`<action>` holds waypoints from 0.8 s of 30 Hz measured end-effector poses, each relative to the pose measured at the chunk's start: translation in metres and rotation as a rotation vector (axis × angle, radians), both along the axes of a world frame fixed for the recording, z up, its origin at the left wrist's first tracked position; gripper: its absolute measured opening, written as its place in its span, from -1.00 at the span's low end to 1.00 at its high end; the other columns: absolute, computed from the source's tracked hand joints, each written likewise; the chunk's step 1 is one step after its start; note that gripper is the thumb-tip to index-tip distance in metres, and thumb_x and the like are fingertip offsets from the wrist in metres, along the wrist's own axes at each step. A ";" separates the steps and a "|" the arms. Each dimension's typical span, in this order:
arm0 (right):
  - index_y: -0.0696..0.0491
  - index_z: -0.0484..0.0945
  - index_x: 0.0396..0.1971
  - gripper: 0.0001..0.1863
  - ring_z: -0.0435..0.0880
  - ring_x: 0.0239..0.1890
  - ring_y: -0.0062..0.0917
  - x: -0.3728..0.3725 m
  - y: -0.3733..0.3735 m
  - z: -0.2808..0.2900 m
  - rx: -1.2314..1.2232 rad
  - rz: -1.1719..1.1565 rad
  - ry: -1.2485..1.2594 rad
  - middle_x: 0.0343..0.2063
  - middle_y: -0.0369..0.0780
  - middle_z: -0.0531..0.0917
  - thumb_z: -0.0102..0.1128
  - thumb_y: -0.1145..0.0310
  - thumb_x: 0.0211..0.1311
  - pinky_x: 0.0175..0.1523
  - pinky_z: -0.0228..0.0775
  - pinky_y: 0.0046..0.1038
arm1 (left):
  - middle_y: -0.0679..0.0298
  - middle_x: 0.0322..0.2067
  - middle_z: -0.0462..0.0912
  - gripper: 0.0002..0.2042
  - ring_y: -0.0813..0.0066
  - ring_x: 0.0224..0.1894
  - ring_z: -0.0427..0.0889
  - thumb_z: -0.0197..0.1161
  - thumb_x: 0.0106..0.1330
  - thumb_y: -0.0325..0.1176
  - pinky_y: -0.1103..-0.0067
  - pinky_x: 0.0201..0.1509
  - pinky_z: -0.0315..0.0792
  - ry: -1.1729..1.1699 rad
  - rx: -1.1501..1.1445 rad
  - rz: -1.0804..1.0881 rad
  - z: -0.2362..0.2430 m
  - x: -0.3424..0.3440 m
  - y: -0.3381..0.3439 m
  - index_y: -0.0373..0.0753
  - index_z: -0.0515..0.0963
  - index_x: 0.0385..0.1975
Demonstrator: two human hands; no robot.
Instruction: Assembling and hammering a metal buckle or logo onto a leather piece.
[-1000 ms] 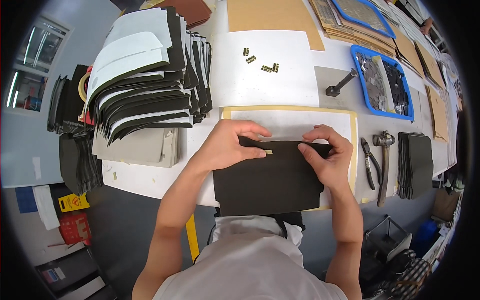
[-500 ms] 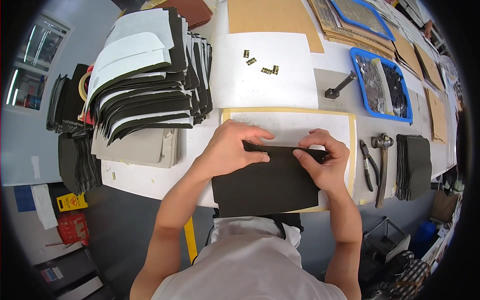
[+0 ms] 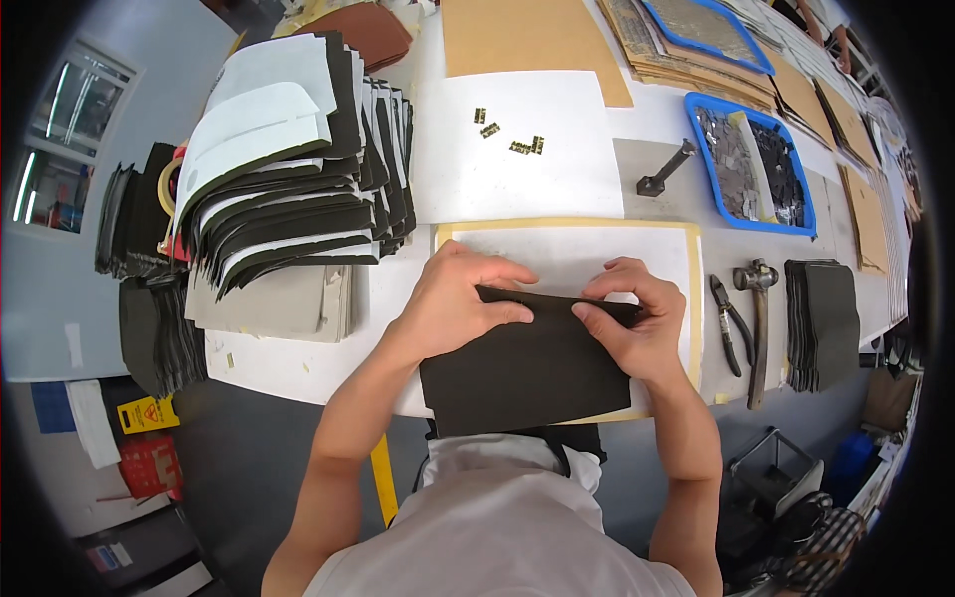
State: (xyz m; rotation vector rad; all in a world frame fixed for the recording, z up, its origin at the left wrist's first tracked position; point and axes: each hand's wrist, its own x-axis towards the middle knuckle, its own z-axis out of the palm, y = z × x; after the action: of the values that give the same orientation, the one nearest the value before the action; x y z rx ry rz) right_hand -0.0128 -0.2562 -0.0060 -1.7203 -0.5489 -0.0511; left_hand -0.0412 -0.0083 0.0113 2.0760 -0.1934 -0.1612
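A black rectangular sheet [image 3: 527, 368], perhaps card or leather, is held at its far edge by both hands, over a white board and the table's front edge. My left hand [image 3: 453, 303] pinches the far left part between thumb and fingers. The far right part is gripped by my right hand [image 3: 645, 318], its thumb on the near face and its fingers behind. Beneath lies a white board [image 3: 567, 239] with a tan border. Several small gold-and-black pieces [image 3: 520, 148] lie on a white sheet [image 3: 517, 189] farther back.
At left stand a tall pile of black and white sheets [image 3: 269, 119] and grey boards [image 3: 269, 303]. To the right are pliers [image 3: 732, 323], a hammer [image 3: 759, 318], a black metal stamp tool [image 3: 667, 169], a stack of black pieces [image 3: 821, 323] and a blue tray [image 3: 709, 189] of small dark pieces.
Both hands keep their pinch on the black sheet. The right thumb has shifted slightly left along its edge, and a light mark near my left thumb no longer shows. The view has moved slightly.
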 end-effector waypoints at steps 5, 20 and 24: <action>0.07 0.73 -0.37 -0.76 0.70 -0.32 -0.45 0.000 -0.003 0.003 0.045 -0.019 0.055 -0.43 -0.24 0.76 0.52 0.65 -0.08 0.04 0.48 -0.35 | 0.28 -0.42 0.81 -0.64 0.49 -0.30 0.65 0.68 -0.10 -0.38 0.51 0.07 0.35 -0.038 0.058 0.052 0.001 -0.003 -0.003 -0.16 0.80 -0.23; 0.16 0.51 0.24 -0.51 0.52 0.28 -0.46 -0.027 0.005 0.001 0.244 0.583 0.443 0.19 -0.13 0.59 0.27 0.29 0.38 0.28 0.46 -0.33 | 0.46 -0.36 0.81 -0.74 0.30 -0.04 0.72 0.47 -0.08 -0.61 0.29 0.26 0.29 -0.566 -0.450 -0.766 0.093 0.009 -0.056 -0.07 0.78 -0.40; 0.20 0.52 0.20 -0.54 0.65 0.12 -0.43 -0.022 -0.023 0.005 0.587 0.507 1.023 0.08 -0.14 0.66 0.27 0.36 0.34 0.21 0.54 -0.32 | 0.20 0.01 0.75 -0.72 0.14 0.13 0.69 0.40 -0.07 -0.68 0.20 0.35 0.34 -0.486 -0.685 -0.598 0.077 0.024 -0.040 -0.16 0.76 -0.36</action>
State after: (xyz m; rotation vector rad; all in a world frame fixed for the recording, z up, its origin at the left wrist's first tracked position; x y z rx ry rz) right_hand -0.0347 -0.2796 -0.0008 -0.8172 -0.1415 0.8948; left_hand -0.0168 -0.0479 0.0888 1.2925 -1.0179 0.0551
